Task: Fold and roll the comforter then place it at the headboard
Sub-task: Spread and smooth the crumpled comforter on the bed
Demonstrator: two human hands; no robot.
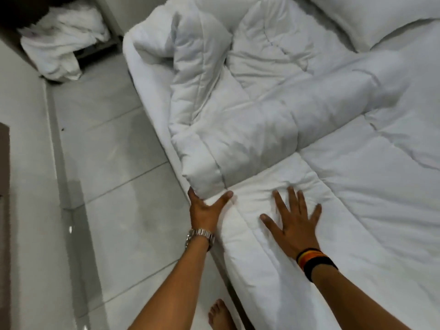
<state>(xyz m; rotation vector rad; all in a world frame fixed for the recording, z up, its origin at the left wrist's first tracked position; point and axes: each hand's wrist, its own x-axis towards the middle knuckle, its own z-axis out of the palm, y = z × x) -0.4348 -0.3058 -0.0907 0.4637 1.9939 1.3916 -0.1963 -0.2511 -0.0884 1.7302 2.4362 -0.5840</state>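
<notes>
A white quilted comforter [273, 115] lies on the bed, one part folded back over itself in a thick, rumpled layer toward the left edge. A flat layer of it stretches toward me and to the right. My left hand [206, 206] wears a metal watch and cups the near corner of the folded layer at the bed's edge, thumb and fingers spread around it. To its right, my right hand [294, 222], with a striped wristband, presses flat on the lower layer with its fingers apart, holding nothing.
A white pillow [371, 17] lies at the top right. Pale floor tiles [114, 163] run along the bed's left side. A heap of white linen [62, 48] sits on a dark low stand at the top left. My bare foot [220, 315] stands beside the bed.
</notes>
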